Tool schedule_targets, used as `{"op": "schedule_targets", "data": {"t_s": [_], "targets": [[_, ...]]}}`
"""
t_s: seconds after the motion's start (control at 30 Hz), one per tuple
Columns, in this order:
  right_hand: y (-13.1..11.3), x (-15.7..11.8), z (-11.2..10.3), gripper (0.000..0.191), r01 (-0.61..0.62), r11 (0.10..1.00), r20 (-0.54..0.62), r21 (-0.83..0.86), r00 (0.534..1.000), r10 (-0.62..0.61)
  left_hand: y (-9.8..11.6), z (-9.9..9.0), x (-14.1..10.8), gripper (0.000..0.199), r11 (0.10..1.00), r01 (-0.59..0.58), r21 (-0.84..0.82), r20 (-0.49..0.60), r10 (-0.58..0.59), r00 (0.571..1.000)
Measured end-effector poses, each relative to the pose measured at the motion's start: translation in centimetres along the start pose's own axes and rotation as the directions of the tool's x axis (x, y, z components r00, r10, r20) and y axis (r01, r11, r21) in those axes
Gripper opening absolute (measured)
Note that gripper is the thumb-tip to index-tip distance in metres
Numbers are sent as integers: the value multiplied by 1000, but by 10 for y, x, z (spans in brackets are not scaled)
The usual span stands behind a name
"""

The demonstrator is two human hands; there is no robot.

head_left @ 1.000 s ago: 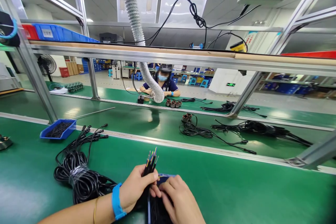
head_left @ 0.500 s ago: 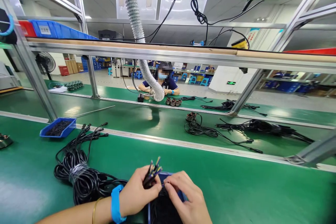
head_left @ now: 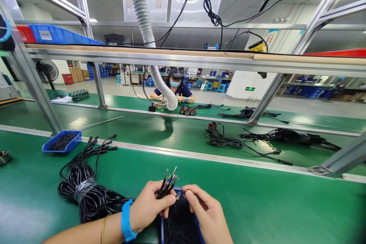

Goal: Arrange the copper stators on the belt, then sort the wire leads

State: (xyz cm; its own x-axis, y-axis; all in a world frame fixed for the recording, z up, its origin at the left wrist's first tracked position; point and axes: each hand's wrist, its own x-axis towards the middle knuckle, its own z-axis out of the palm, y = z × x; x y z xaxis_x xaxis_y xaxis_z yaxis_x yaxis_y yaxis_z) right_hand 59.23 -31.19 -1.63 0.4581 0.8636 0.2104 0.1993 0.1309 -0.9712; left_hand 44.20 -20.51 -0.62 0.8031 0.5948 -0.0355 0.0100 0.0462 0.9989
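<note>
My left hand (head_left: 150,206) is closed around a bunch of black cable ends (head_left: 164,190), whose thin coloured wires with bare tips fan upward. One wire with yellow and blue insulation points right, toward my other hand. My right hand (head_left: 208,211) pinches thumb and forefinger together just beside these ends; a tiny dark bit shows at the fingertips, too small to name. Below both hands is a blue bin (head_left: 162,232) filled with small black pieces (head_left: 181,223). From my left hand the cables run back to a coiled black cable bundle (head_left: 94,200) wrapped in clear film.
A small blue tray (head_left: 66,142) of black pieces stands at the left. Metal frame posts (head_left: 98,84) and a shelf cross the bench. Beyond lie more black cables (head_left: 286,136) and a copper-wound part (head_left: 212,126). A person (head_left: 174,87) sits opposite, near a flexible duct (head_left: 156,70).
My right hand has moved slightly up and right, away from the cable ends. The wires in my left hand now spread wider. The view has shifted a little.
</note>
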Motion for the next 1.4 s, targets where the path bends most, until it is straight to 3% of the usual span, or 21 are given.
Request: {"op": "schedule_targets", "data": {"t_s": [0.17, 0.3, 0.5, 0.67, 0.73, 0.83, 0.87, 0.97, 1.03, 1.2, 1.4], "targets": [[-1, -5, 5, 29, -31, 998, -22, 61, 999, 33, 4, 2, -3, 46, 999, -42, 6, 3, 42, 999], [3, -5, 6, 28, -19, 999, 28, 39, 999, 18, 4, 1, -3, 45, 998, -65, 20, 4, 65, 998], [10, -5, 6, 29, -5, 1000, -24, 29, 1000, 6, 4, 1, -3, 46, 998, -64, 17, -10, 64, 998], [11, -6, 9, 22, 93, 995, 15, -47, 996, -92, 1, 2, -2, 47, 999, -32, -21, -47, 31, 998], [10, -5, 10, 17, 258, 955, -27, -148, 964, -265, -2, 3, -1, 48, 999, 5, -54, -75, -9, 997], [9, -4, 10, 18, 459, 830, -59, -318, 864, -500, -5, 2, 0, 48, 997, 35, -74, -104, -43, 994], [9, -4, 9, 17, 449, 828, -71, -337, 864, -498, -4, 2, 0, 47, 997, 36, -70, -104, -44, 994], [6, -3, 4, 10, 301, 911, -124, -281, 930, -345, -1, 1, -1, 42, 998, 42, -45, -80, -45, 996], [4, -3, 1, 15, 280, 930, -107, -239, 944, -312, 1, 1, -2, 38, 999, 47, -28, -57, -48, 997], [3, -2, -4, 20, 451, 837, 58, -309, 888, -457, -1, 2, -2, 30, 999, 43, -12, -41, -44, 998], [7, -1, -4, 25, 565, 733, 116, -379, 815, -568, -1, 2, -2, 28, 999, 54, 1, -43, -54, 998]]}}
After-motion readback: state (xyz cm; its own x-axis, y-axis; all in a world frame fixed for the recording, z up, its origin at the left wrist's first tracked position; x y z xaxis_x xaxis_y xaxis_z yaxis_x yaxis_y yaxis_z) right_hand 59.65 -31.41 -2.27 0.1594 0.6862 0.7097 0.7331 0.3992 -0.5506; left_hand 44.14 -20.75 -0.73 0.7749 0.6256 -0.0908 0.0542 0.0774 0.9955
